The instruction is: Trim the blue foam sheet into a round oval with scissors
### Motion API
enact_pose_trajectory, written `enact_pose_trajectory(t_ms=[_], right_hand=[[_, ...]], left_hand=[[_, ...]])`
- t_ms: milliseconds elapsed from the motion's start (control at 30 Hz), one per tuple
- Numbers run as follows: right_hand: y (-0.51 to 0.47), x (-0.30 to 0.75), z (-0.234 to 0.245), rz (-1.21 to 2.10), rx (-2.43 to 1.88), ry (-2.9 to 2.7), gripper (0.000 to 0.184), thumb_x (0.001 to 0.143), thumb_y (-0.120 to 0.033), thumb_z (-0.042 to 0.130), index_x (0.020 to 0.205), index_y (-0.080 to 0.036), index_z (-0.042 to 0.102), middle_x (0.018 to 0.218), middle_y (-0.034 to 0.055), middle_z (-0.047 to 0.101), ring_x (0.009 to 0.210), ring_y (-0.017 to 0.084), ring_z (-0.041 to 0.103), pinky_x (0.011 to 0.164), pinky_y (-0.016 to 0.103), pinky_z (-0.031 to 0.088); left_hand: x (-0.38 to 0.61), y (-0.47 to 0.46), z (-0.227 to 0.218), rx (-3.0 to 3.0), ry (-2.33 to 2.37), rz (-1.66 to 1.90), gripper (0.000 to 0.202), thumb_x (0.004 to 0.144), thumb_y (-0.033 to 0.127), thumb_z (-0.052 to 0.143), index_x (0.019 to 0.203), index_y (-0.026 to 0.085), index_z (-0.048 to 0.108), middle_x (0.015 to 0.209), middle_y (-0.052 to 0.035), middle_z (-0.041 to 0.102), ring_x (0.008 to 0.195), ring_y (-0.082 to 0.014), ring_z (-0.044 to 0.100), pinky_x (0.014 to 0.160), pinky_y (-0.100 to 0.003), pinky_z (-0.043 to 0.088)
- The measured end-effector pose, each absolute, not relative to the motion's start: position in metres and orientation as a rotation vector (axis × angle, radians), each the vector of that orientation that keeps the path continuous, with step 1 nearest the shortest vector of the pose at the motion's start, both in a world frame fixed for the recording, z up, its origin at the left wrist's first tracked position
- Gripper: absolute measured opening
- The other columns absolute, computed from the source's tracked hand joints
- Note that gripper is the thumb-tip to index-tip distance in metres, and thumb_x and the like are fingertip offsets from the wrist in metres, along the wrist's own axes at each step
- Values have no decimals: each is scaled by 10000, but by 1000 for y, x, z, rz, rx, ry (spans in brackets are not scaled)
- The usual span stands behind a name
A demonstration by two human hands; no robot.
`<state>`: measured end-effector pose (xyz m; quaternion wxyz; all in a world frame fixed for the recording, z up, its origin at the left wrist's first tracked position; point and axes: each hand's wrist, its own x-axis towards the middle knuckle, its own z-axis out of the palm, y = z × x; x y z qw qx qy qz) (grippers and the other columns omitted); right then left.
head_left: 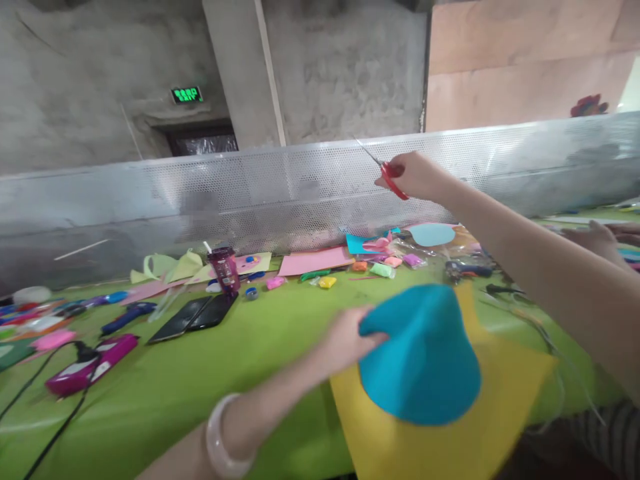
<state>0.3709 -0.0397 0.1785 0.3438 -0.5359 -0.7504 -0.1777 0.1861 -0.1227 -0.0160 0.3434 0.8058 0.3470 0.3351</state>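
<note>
A grey wall (345,73) filled much of the top of the frame, with a lit green exit sign (187,95) at upper left and a perforated metal panel (280,193) stretching across behind a green table (270,367). Right of centre in the lower half, the left hand (357,337) grasped a blue sheet (425,367) by its left edge, the thumb over the near face. The sheet bulged in a curve in front of a yellow sheet (505,380); whether the 2 touched, I could not tell. A pale bangle (217,433) circled the left forearm at lower left of centre. Higher up, right of centre, the right hand (410,175) was raised in front of the panel, clenched around the red handles of the scissors (385,172), whose blades pointed to the upper left, too thin and blurred to show if they were parted. At mid-left stood a dark cup (225,270) with a straw, just beside 2 black slabs (185,319); a magenta power strip (93,363) lay at lower left. Near the centre, a pink sheet (315,260) lay behind a yellow packet (327,283). Another person's hand (595,239) showed, blurred, at the right edge
</note>
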Motion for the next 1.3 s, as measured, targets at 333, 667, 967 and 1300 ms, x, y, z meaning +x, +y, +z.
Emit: enact_pose_trajectory(t_ms=[333,667,967,1300], right_hand=[[-48,360,170,-659,-1330,-2014,259,794,-393,466,806,-169,596,693,85,601,724,206,554,609,316,371],[-39,386,160,-631,-1463,-1867,252,764,-421,509,752,-179,578,696,80,589,692,201,524,582,305,338],[-11,408,117,-691,-1546,-2067,210,785,-299,432,630,-166,482,644,91,580,554,140,450,526,267,268],[-17,405,110,-648,-1574,-2162,233,778,-305,393,586,-179,439,604,75,573,479,112,375,490,255,243]], left_hand=[[234,-160,-47,2037,929,946,212,758,375,515,776,187,611,703,-10,633,638,-153,567,553,-244,413],[78,-77,4,1509,1221,1304,419,596,339,699,979,185,623,965,-81,675,841,-245,634,752,-355,500],[11,-30,-4,1423,1490,1530,443,508,339,751,896,150,652,875,-106,694,803,-271,647,724,-376,524],[33,-29,-8,1260,1312,1359,475,457,317,789,882,158,652,891,-107,692,811,-276,648,732,-379,532]])
